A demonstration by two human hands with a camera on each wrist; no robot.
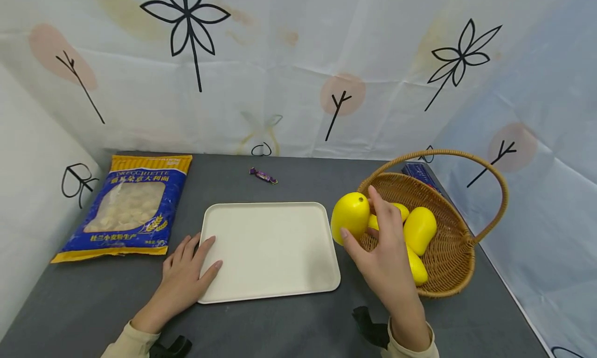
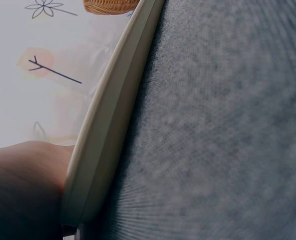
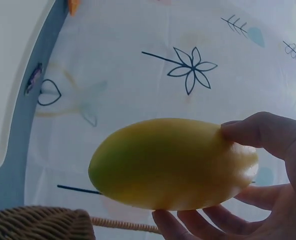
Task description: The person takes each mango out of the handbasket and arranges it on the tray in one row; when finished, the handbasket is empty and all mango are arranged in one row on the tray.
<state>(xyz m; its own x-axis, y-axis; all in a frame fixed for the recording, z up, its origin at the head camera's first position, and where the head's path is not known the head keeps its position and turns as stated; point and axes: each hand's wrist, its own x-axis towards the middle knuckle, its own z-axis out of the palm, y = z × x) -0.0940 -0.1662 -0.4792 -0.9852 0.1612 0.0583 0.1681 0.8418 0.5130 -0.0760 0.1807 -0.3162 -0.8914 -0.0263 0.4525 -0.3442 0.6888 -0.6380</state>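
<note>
Mango [image 1: 351, 216]: smooth, glossy, yellow, oval

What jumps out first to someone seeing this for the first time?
The bright yellow mango gripped in the right hand, just left of a wicker basket holding more yellow fruit. Next, the empty cream tray at centre, its left edge touched by the left hand.

basket handle [image 1: 466, 158] arching overhead, tray [image 1: 266, 244] surface bare
</note>
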